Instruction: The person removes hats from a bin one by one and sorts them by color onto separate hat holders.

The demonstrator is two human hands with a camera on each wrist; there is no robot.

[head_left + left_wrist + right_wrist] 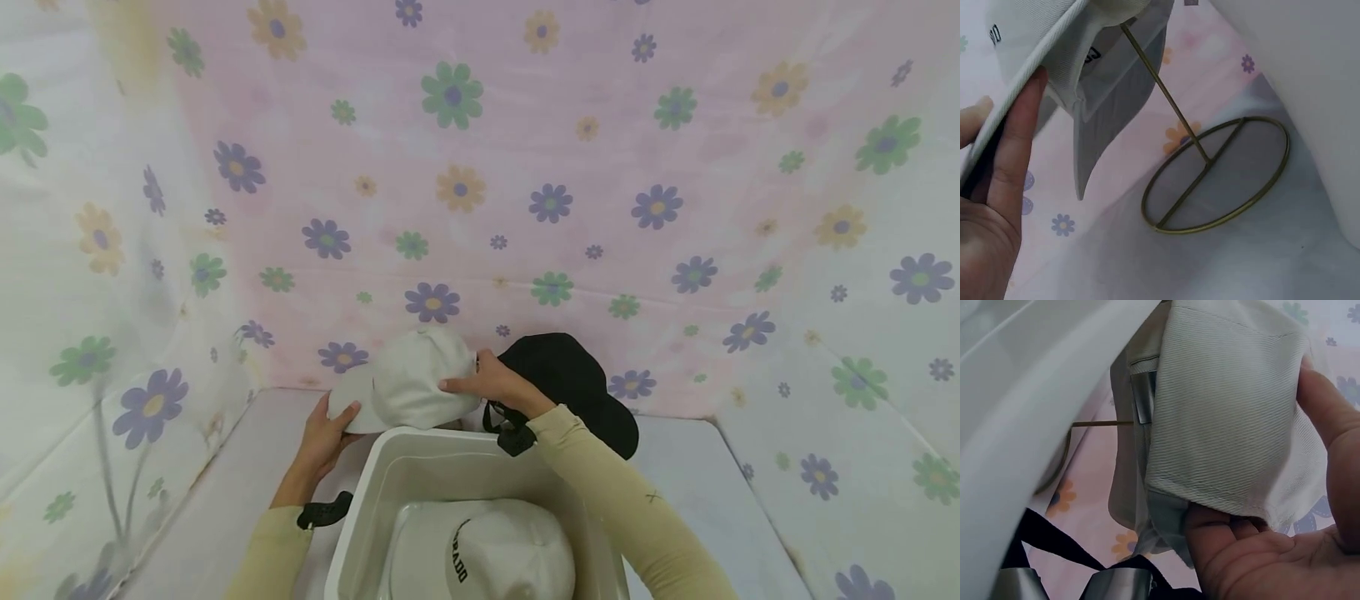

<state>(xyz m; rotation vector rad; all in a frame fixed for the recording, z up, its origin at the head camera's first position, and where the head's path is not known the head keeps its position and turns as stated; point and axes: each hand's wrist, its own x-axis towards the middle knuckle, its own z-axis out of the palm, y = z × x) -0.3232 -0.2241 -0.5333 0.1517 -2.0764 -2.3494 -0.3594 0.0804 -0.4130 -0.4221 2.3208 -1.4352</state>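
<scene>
A white cap (423,379) is behind the bin, its brim pointing left. My left hand (321,437) pinches that brim (1038,47), thumb on one face and fingers on the other. At the back of the crown, my right hand (504,385) grips the fabric (1225,412) between thumb and fingers. Another pale brim (1119,112) shows beneath, around the post of a gold wire stand (1172,103) with an oval base. A metal buckle (1144,397) sits beside the gripped fabric. The inside of the cap is mostly hidden.
A black cap (558,367) stands right of the white one, partly behind my right forearm. In front is a white plastic bin (480,467) containing another white cap (517,546) with dark lettering. Flower-printed sheets (495,150) surround the pale table (678,492).
</scene>
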